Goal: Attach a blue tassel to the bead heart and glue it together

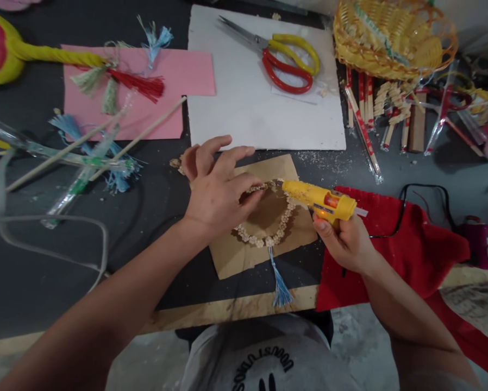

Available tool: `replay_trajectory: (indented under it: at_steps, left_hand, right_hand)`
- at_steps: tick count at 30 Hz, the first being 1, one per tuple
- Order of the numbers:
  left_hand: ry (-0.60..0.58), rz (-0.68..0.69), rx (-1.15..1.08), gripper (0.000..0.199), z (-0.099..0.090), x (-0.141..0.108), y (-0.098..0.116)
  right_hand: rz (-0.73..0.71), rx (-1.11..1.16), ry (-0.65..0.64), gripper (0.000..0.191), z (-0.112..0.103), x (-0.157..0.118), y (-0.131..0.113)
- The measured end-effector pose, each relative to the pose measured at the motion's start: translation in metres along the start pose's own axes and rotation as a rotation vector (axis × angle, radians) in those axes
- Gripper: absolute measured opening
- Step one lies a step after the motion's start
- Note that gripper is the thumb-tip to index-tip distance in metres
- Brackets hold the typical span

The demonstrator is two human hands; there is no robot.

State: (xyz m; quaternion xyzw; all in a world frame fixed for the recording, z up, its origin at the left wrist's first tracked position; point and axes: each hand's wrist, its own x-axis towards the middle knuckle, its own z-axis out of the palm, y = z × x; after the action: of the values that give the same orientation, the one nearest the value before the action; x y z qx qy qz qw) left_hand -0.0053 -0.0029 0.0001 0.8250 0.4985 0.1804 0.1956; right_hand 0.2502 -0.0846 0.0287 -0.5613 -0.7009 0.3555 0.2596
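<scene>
A ring of small pale flower-like pieces [286,217] lies on a brown paper sheet [231,260], with a blue tassel [282,288] hanging from its near side. My left hand [219,190] pinches the ring's upper left part between thumb and index finger, its other fingers spread. In my right hand [345,239] is a yellow glue gun [319,198], its nozzle pointing left at the top of the ring. Whether the nozzle touches the ring cannot be made out.
Scissors [285,60] rest on a white board [236,108]. Tassels, sticks and pink paper [199,73] lie at the left. A wicker basket [390,65] and wrapped sticks [362,127] are at the upper right; red cloth [415,244] and a black cord lie at the right.
</scene>
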Motion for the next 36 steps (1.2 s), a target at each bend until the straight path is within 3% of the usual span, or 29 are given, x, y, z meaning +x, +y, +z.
replay_trajectory:
  at_steps: [16, 36]
  left_hand:
    - [-0.001, -0.010, -0.005, 0.008, 0.0005, 0.0003, 0.0013]
    - [0.072, 0.046, 0.074, 0.017, 0.0033, 0.0000, 0.0002]
  right_hand:
    - [-0.029, -0.011, 0.021, 0.033, 0.0003, 0.0011, -0.0011]
    - [-0.043, -0.027, 0.035, 0.031, -0.0016, 0.0000, -0.0048]
